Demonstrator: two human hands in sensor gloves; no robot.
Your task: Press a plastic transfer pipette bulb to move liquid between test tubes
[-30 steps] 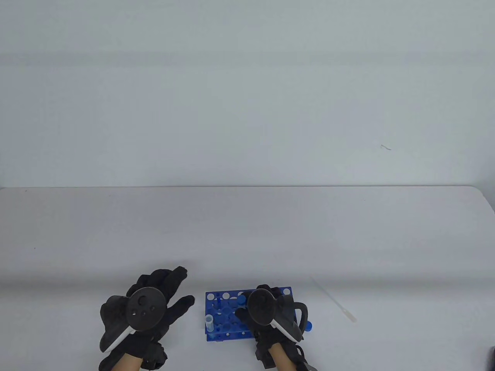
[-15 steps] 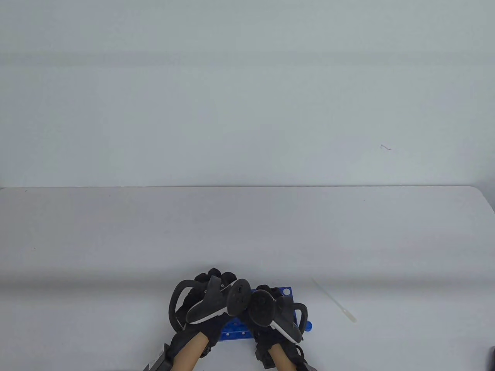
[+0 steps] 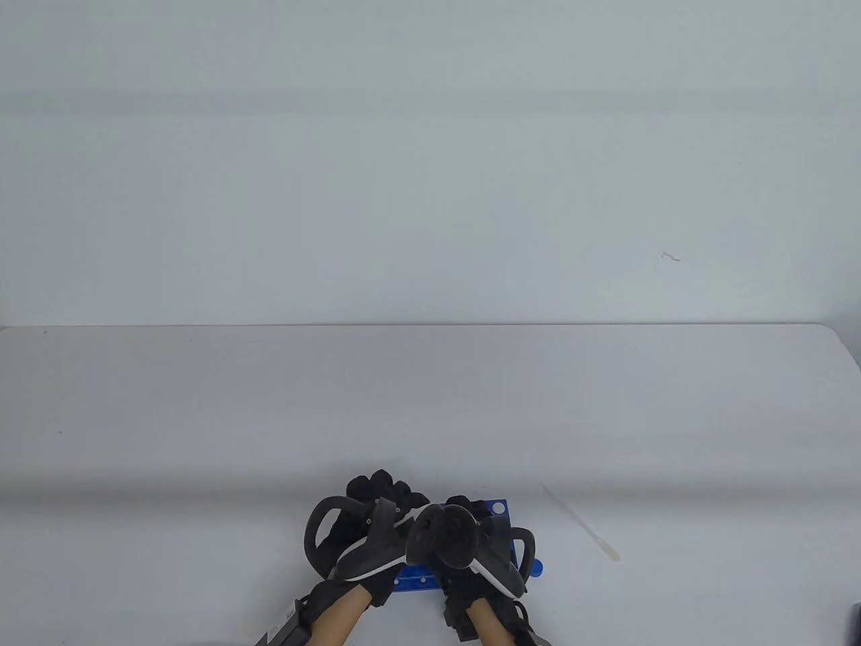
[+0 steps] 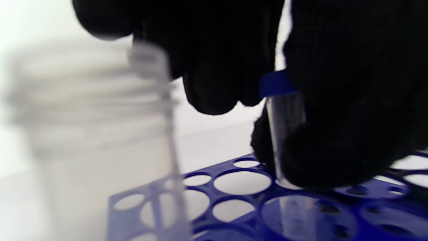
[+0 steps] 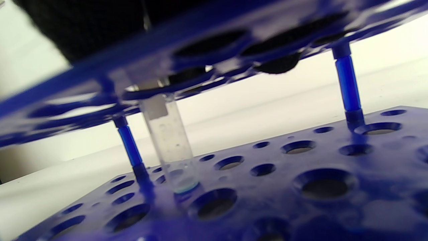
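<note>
A blue test tube rack (image 3: pixel 498 506) sits at the table's near edge, mostly under both hands. In the left wrist view my left hand (image 4: pixel 234 100) has its gloved fingers closed around a clear tube with a blue cap (image 4: pixel 284 110), which stands in the rack (image 4: pixel 374 191). A blurred open clear tube (image 4: pixel 90 134) stands close on the left. My right hand (image 3: pixel 464 505) lies over the rack; its grip is hidden. The right wrist view shows a clear tube (image 5: pixel 170 144) reaching the rack's lower plate (image 5: pixel 384 187). The clear pipette (image 3: pixel 582 523) lies on the table to the right, untouched.
A small blue piece (image 3: pixel 536 568) shows at the rack's right end. The white table (image 3: pixel 430 404) stretches far behind the rack to a pale wall. A dark object (image 3: pixel 857 619) sits at the bottom right edge.
My left hand swung in from the left onto the rack and closed its fingers at the capped tube. My right hand stayed over the rack. The pipette has not moved.
</note>
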